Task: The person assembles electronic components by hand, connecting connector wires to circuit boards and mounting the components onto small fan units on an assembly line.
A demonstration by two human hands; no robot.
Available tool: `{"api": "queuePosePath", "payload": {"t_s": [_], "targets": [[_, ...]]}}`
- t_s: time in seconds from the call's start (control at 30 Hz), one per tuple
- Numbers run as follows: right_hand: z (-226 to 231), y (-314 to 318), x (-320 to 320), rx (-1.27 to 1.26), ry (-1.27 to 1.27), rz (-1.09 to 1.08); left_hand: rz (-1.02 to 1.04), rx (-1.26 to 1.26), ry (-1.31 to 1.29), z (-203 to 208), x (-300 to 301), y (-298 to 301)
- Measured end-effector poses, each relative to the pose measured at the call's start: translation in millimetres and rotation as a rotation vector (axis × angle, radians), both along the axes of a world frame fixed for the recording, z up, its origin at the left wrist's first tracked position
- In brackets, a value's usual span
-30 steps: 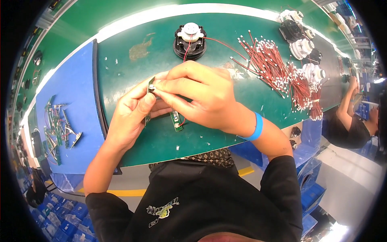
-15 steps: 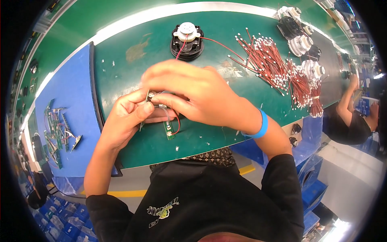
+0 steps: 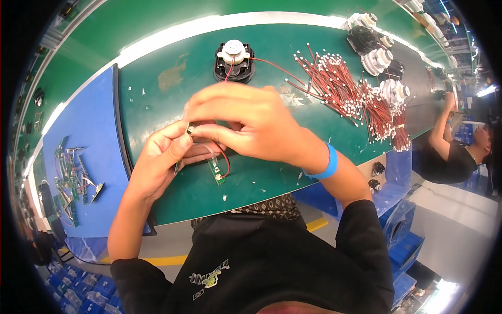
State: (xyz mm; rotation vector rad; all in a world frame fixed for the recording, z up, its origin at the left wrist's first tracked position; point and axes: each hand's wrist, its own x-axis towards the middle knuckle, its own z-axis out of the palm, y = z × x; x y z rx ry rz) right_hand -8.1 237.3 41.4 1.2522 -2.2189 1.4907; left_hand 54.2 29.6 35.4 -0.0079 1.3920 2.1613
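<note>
Both hands meet over the green bench: the left hand pinches a small metal part between thumb and forefinger, and the right hand closes its fingertips on the same part, seemingly fitting a red lead whose small circuit board dangles just below. Steady seating comes next. Beyond the right hand stands a black motor; no container shows clearly.
</note>
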Motion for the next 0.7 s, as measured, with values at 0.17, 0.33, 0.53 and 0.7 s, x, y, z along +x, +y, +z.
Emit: {"api": "queuePosePath", "payload": {"t_s": [0.17, 0.33, 0.53, 0.7], "targets": [[20, 27, -27, 0.001, 0.085, -0.345, 0.106, 0.131, -0.002, -8, -5, -11], [17, 64, -39, 0.732, -0.337, -0.424, 0.196, 0.549, -0.116, -11, -8, -16], [32, 72, -54, 0.038, -0.549, -0.312, 0.228, 0.639, -0.08, -9, -8, -18], [27, 58, -51, -0.327, -0.549, -0.261, 0.25, 0.641, -0.078, -4, -10, -15]]}}
